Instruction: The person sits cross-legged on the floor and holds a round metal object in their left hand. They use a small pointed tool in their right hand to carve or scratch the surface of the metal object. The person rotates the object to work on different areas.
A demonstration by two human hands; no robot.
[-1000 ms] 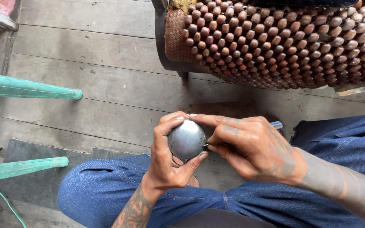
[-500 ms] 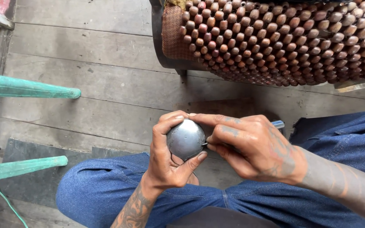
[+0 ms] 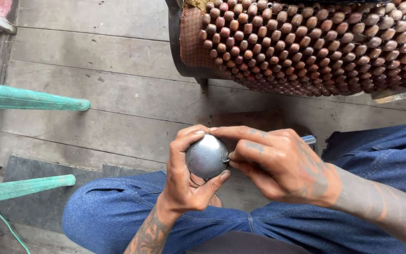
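above denim knees, left hand [image 3: 184, 183] cups metal ball [image 3: 206, 157].

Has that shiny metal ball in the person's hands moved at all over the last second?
No. The round metal piece sits in the same spot against the floor plank seam, gripped between the left hand and right hand as before.

brightness: even, soft daylight, moderately bright
source: cannot tell exactly; light seems diffuse from above
shadows: weak, a dark patch on the floor [image 3: 118, 89] under the beaded seat [image 3: 316, 47]
glare: pale sheen on the metal ball [image 3: 206, 156], small highlights on the beads
focus: sharp across left hand [image 3: 184, 183], right hand [image 3: 278, 164] and planks
blur: none visible
edges: slight wide-angle bend in the green legs [image 3: 29, 99] at the left
colour: muted, slightly cool
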